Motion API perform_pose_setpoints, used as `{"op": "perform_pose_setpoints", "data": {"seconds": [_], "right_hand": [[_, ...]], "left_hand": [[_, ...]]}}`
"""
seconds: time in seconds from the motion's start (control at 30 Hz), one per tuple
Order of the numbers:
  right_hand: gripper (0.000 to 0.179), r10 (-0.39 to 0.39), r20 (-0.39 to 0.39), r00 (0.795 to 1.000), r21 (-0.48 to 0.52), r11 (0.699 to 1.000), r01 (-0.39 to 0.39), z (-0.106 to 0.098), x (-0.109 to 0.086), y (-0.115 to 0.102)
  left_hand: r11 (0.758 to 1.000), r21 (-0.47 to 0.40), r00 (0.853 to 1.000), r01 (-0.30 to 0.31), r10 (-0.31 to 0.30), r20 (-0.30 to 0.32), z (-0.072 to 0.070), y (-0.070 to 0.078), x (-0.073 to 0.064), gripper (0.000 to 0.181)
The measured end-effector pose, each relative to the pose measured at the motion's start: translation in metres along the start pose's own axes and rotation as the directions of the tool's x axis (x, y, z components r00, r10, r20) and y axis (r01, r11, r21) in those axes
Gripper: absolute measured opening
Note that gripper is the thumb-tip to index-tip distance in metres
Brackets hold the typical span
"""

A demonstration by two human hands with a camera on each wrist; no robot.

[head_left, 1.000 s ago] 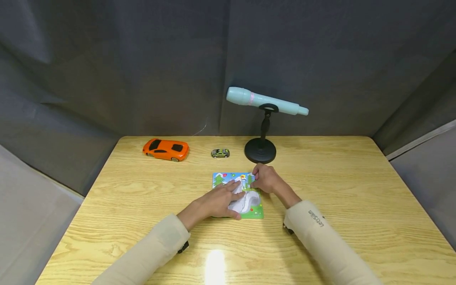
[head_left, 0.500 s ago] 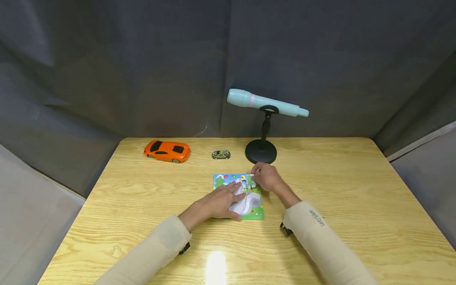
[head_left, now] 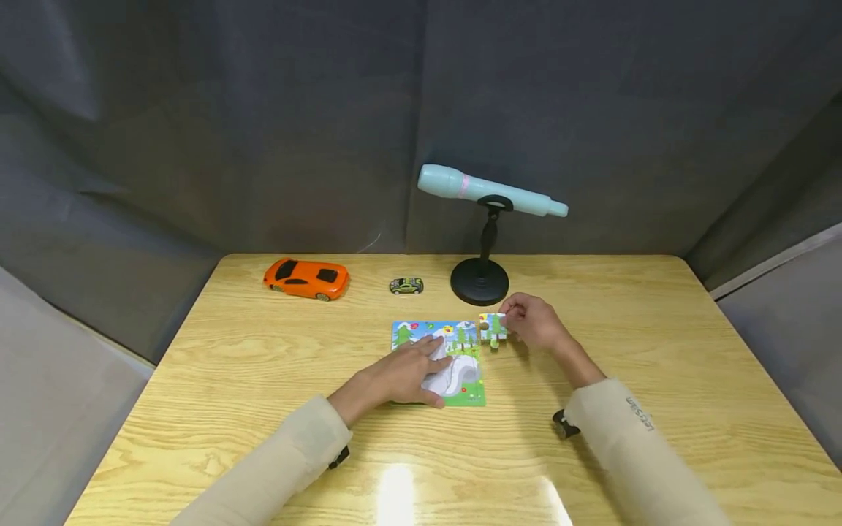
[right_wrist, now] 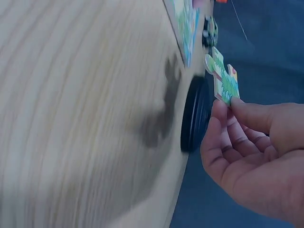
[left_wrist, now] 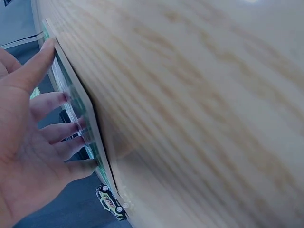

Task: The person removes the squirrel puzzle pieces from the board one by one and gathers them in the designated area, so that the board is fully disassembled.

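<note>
A colourful jigsaw puzzle board with trees, flowers and a grey shape lies on the wooden table. Across its left part rests my left hand, fingers spread and fairly straight; in the left wrist view the fingertips touch the board's face. My right hand pinches a puzzle piece by its edge between thumb and index finger, just right of the board's upper right corner. In the right wrist view this puzzle piece, printed with a green tree, hangs above the table, its shadow below.
An orange toy car stands at the back left, a small green-and-black toy car behind the board. Near the right hand is a black stand base carrying a light blue microphone. A dark curtain hangs behind the table.
My right hand has lifted a puzzle piece off the board's upper right corner and moved it right. The left hand stays on the board.
</note>
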State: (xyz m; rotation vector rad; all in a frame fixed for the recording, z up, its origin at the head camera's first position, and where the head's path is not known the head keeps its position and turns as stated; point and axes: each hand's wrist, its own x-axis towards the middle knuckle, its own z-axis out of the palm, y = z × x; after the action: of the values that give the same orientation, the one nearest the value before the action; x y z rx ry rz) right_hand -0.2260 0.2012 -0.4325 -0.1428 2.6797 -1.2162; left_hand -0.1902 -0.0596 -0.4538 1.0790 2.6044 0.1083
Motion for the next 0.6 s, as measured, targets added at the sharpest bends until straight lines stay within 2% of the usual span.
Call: {"op": "perform_pose_setpoints", "data": {"seconds": [0.3,0.47,0.6], "right_hand": [[0.017,0.047,-0.034,0.998,-0.023,0.999,-0.048,-0.038,-0.014,0.04],[0.02,0.085,-0.035,0.996,-0.023,0.996,-0.086,-0.052,-0.02,0.058],[0.023,0.109,-0.06,0.992,-0.06,0.992,-0.113,-0.06,-0.023,0.069]], "left_hand": [[1.0,0.001,1.0,0.009,-0.009,-0.002,0.0,0.001,-0.001,0.078],[1.0,0.001,1.0,0.011,-0.011,-0.007,0.0,0.001,0.0,0.078],[1.0,0.0,1.0,0.008,-0.008,-0.013,0.0,0.002,0.001,0.078]]}}
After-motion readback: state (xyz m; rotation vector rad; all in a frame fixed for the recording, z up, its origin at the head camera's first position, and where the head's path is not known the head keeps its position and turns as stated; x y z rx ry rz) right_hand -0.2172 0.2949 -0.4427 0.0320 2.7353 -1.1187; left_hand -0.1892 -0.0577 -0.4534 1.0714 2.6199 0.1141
